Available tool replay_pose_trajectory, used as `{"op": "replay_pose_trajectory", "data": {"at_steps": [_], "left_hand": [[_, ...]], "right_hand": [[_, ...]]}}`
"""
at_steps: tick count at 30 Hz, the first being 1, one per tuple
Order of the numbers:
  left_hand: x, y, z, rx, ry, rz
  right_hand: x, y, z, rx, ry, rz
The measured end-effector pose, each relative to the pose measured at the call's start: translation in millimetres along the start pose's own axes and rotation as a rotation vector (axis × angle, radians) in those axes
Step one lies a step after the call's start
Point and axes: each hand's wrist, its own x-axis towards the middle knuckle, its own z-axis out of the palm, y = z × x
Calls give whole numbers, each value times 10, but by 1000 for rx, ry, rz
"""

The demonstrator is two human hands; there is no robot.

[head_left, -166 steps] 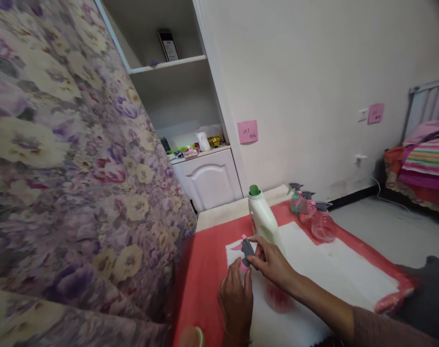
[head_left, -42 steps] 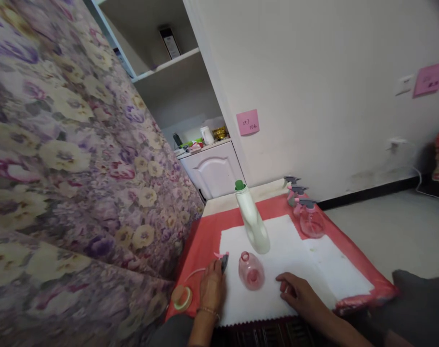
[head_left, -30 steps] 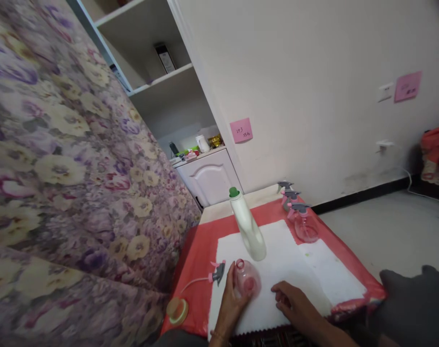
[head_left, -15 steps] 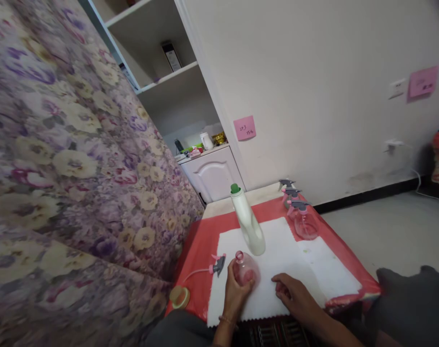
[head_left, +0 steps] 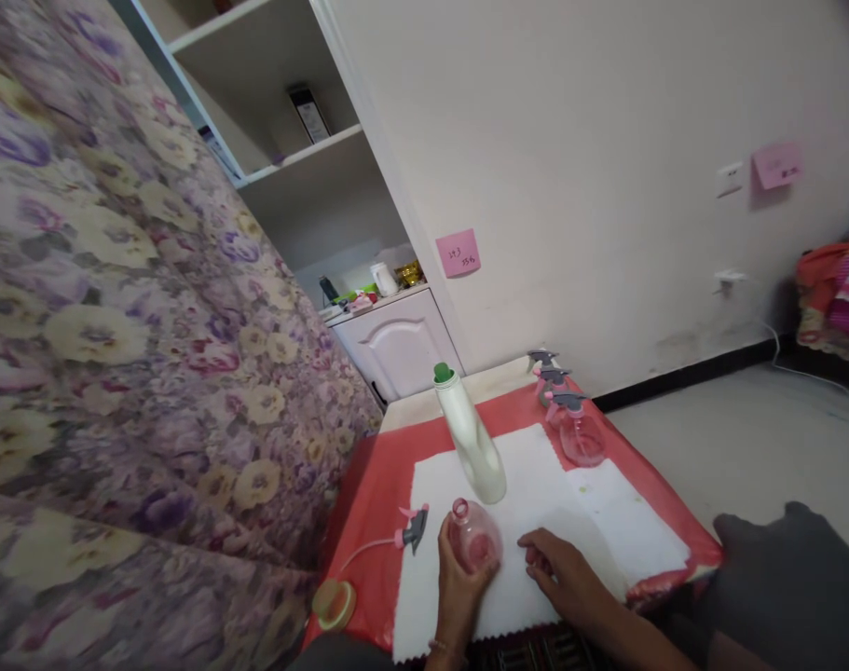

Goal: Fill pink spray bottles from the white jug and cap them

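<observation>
My left hand (head_left: 460,582) is wrapped round a clear pink round bottle (head_left: 476,536), whose open neck points up. To its right, my right hand (head_left: 560,568) hovers over the white cloth (head_left: 522,466) with fingers curled; whether anything small is in them cannot be made out. Behind the pink bottle stands a tall pale green bottle (head_left: 472,443) with a green top (head_left: 444,373). A grey and pink spray head (head_left: 414,529) with a thin tube lies left of my left hand.
Several spray bottles (head_left: 583,440) stand at the table's back right. A round yellowish container (head_left: 335,604) sits on the red tabletop (head_left: 375,485) at the left edge. A floral curtain (head_left: 151,326) hangs at the left.
The view has shifted slightly, so the scene sits a little further left and lower. My left hand still holds the pink bottle, and my right hand stays beside it.
</observation>
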Motion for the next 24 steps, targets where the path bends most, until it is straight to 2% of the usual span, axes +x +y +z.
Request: {"op": "replay_pose_trajectory", "data": {"at_steps": [6,12,16,19,22,24], "left_hand": [[2,-53,48,61,55,6],[12,-222,33,62,29,31],[62,-351,28,81,35,56],[111,-355,33,73,53,84],[145,-276,43,58,75,63],[155,-215,55,38,68,22]], "right_hand": [[78,55,34,-12,74,-51],[160,79,66,50,38,84],[186,70,100,-9,46,123],[177,-7,136,-41,34,140],[167,-153,182,1,-57,152],[193,-273,214,26,-102,95]]}}
